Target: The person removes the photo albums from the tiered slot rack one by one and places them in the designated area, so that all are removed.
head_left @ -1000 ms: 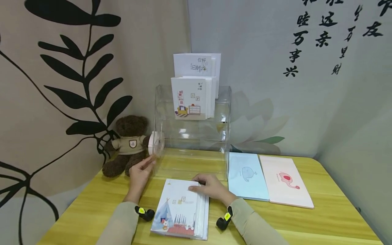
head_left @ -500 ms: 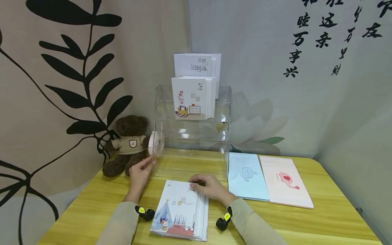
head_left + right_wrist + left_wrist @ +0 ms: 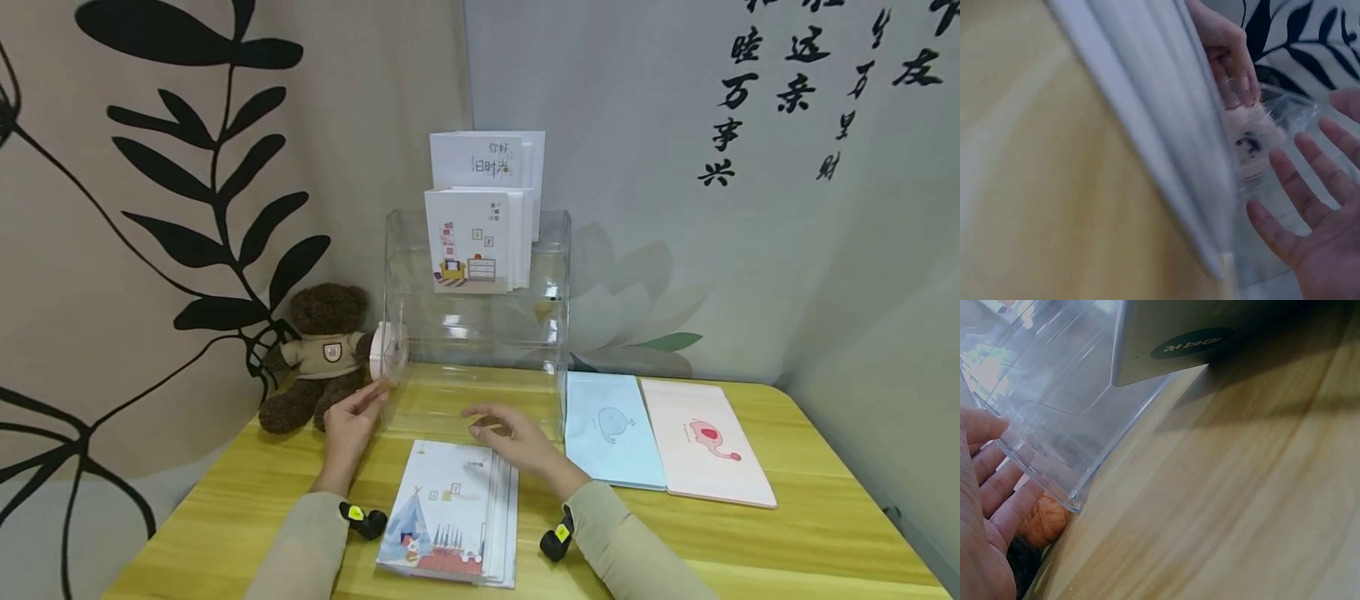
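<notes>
White book stack (image 3: 446, 518) lies on the surface (image 3: 757, 554) before us, nearest our right hand (image 3: 523, 443).
Its long axis points away toward the clear rack (image 3: 480, 342); our right hand hangs, fingers spread and holding nothing, by its far right corner, while our left hand (image 3: 349, 433) pinches the rack's front left edge.

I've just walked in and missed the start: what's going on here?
A person's left hand holds a clear rack by its side edge. The right hand is open and holds nothing, near the far end of the white booklets in front. Other booklets stand in the rack's upper tiers; a blue notebook and a pink notebook lie to its right.
</notes>
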Available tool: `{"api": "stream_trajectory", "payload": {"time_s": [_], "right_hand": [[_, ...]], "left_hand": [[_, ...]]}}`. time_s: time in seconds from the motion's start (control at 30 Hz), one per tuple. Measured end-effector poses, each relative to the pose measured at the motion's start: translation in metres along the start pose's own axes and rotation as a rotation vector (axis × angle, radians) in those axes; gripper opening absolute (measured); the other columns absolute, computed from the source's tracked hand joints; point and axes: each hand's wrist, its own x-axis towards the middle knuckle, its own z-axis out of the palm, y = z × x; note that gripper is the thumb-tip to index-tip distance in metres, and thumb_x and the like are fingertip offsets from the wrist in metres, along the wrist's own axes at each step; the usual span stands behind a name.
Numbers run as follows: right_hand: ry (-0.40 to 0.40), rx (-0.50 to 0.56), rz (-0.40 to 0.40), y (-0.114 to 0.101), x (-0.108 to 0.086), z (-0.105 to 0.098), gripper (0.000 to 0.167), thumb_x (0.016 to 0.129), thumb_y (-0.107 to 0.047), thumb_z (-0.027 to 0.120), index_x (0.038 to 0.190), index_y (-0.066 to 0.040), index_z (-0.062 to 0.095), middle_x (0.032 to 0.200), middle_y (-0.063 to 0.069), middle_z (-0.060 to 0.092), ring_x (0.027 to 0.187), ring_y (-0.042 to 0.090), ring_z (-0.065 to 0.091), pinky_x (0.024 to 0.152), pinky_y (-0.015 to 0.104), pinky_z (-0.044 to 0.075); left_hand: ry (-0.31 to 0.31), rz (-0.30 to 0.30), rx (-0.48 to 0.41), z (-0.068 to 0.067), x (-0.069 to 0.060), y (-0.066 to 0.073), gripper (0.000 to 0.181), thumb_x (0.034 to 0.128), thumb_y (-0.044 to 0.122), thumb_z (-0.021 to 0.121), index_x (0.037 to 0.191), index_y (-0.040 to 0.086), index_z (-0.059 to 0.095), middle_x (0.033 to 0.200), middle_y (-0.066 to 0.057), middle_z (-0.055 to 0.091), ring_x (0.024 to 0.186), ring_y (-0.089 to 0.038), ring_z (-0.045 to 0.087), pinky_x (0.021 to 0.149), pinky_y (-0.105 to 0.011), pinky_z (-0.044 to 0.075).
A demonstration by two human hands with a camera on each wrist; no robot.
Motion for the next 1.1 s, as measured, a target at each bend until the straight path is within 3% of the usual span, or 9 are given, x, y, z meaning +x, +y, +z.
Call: {"api": "stream_trajectory", "payload": {"time_s": [0.13,0.33,0.5,0.77,0.93,1.1], "right_hand": [[-0.041,-0.014,-0.069,-0.021,0.007,-0.013,0.039,0.105,-0.027,0.058,0.144,-0.022,0.056,0.139,0.001,0.059,0.119,0.020,0.061,0.095,0.042,0.053],[-0.066,-0.089,-0.233,-0.053,0.022,-0.039,0.045,0.104,-0.022,0.059,0.148,-0.023,0.051,0.146,-0.001,0.054,0.122,0.026,0.059,0.101,0.050,0.048],[-0.010,-0.229,-0.340,-0.081,0.040,-0.071,0.043,0.102,-0.025,0.062,0.144,-0.020,0.056,0.143,-0.004,0.057,0.121,0.025,0.060,0.100,0.048,0.050],[0.075,-0.395,-0.385,-0.125,0.073,-0.122,0.035,0.101,-0.021,0.064,0.135,-0.011,0.063,0.139,0.004,0.061,0.126,0.025,0.056,0.101,0.052,0.048],[0.135,-0.490,-0.419,-0.144,0.091,-0.140,0.033,0.098,-0.016,0.067,0.130,-0.009,0.065,0.138,0.011,0.061,0.130,0.026,0.054,0.105,0.054,0.044],[0.239,-0.672,-0.477,-0.157,0.111,-0.152,0.035,0.098,-0.022,0.067,0.129,-0.006,0.065,0.139,0.013,0.059,0.132,0.029,0.050,0.111,0.047,0.038]], "left_hand": [[0.010,-0.003,-0.018,0.001,0.001,0.001,0.030,0.0896,0.026,0.079,0.119,0.020,0.077,0.114,-0.002,0.075,0.090,0.002,0.068,0.072,-0.014,0.054],[0.031,0.006,-0.021,0.000,0.002,0.001,0.028,0.0885,0.024,0.081,0.116,0.019,0.078,0.109,-0.004,0.076,0.086,0.003,0.068,0.071,-0.013,0.054],[0.024,0.014,-0.003,0.001,0.002,0.002,0.028,0.0889,0.023,0.080,0.116,0.020,0.078,0.108,-0.004,0.076,0.088,-0.003,0.070,0.070,-0.014,0.054],[0.036,-0.004,0.027,0.002,0.000,0.001,0.029,0.0884,0.021,0.081,0.116,0.015,0.078,0.108,-0.006,0.076,0.090,-0.014,0.072,0.069,-0.013,0.053],[0.033,0.007,0.007,0.003,0.001,0.000,0.029,0.0885,0.022,0.080,0.116,0.015,0.078,0.110,-0.005,0.075,0.093,-0.014,0.072,0.072,-0.012,0.053],[0.043,-0.012,0.002,0.003,0.001,-0.001,0.028,0.0883,0.022,0.081,0.115,0.017,0.079,0.111,-0.005,0.075,0.096,-0.016,0.072,0.072,-0.012,0.053]]}}
